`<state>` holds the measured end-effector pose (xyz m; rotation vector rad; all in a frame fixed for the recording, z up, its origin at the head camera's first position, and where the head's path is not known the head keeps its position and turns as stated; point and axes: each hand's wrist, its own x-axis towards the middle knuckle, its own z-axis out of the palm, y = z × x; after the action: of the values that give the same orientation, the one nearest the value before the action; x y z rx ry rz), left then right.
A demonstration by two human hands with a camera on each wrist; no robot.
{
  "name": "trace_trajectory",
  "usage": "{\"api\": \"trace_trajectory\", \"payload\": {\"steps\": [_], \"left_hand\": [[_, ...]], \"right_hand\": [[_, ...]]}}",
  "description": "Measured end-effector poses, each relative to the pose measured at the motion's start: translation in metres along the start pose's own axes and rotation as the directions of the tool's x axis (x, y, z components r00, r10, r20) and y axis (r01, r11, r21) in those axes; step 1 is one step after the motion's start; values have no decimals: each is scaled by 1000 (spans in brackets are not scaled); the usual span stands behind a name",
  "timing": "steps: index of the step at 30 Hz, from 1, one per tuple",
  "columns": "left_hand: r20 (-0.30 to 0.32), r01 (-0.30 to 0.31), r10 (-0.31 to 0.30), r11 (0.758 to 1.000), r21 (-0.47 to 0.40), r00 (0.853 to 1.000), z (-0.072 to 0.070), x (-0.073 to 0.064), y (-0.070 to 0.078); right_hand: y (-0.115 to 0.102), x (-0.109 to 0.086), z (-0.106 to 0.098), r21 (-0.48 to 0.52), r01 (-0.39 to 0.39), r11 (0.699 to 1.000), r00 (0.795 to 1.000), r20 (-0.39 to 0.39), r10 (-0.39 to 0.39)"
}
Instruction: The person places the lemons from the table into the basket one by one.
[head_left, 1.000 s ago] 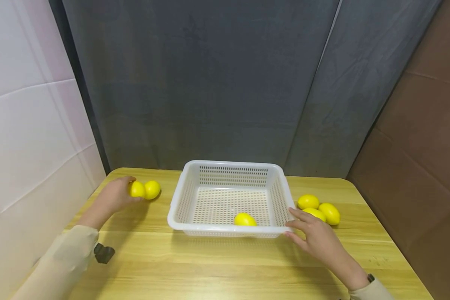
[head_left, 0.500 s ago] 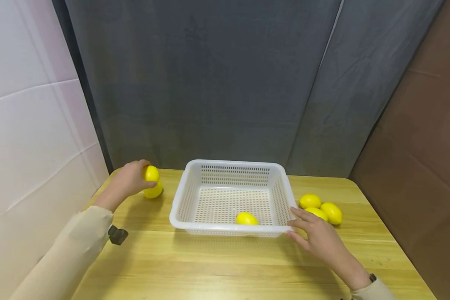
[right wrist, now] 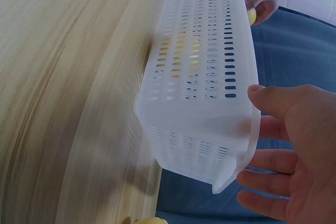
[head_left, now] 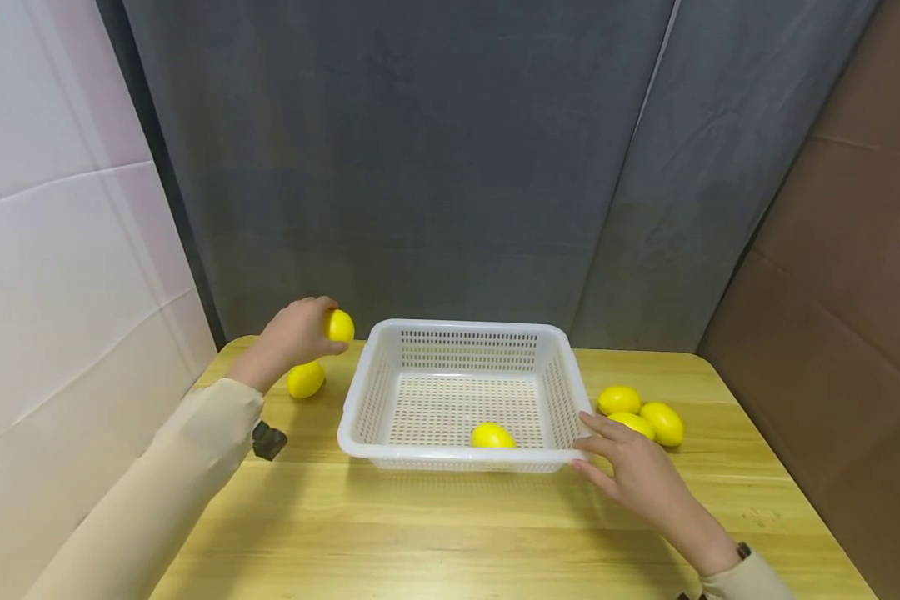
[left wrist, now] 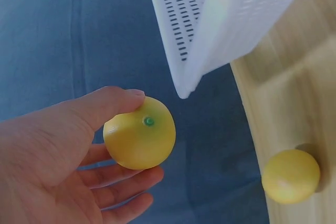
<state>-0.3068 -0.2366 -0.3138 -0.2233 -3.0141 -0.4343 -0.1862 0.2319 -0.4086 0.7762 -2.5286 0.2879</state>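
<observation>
My left hand (head_left: pixel 294 333) holds a yellow lemon (head_left: pixel 339 326) above the table's back left, thumb on one side and fingers on the other. In the left wrist view the lemon (left wrist: pixel 140 135) shows a green stem spot. Below that hand, a second lemon (head_left: pixel 306 380) lies on the table. A white perforated plastic basket (head_left: pixel 461 456) stands in the middle with one lemon (head_left: pixel 492 436) inside, near its front wall. At the basket's front right corner, my right hand (head_left: pixel 637 468) grips the rim; in the right wrist view its index finger goes behind the rim.
Close behind my right hand, three lemons (head_left: pixel 619 401) lie together on the wooden table (head_left: pixel 450 533). A dark grey curtain (head_left: pixel 420 167) hangs beyond the back edge. A white panel (head_left: pixel 67 250) stands at the left and a brown one (head_left: pixel 855 292) at the right.
My left hand has lifted the lemon off the table and moved it right, towards the basket's back left corner. My right hand has stayed at the basket's corner.
</observation>
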Motion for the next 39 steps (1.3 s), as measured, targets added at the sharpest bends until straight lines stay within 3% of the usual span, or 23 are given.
{"api": "trace_trajectory", "payload": {"steps": [12,21,31,39], "left_hand": [[35,-87,86,995,38,996,-5,20,33],[72,-134,127,987,92,989,0,34,56],[133,-103,92,992,77,987,5,43,78],[174,-126,106,986,107,979,12,49,86]], "right_hand": [[0,0,0,-1,-19,1000,1000,16,19],[1,0,1,0,-17,1000,1000,16,17],[1,-1,1,3,-12,1000,1000,3,12],[1,-1,0,2,-25,1000,1000,6,25]]}}
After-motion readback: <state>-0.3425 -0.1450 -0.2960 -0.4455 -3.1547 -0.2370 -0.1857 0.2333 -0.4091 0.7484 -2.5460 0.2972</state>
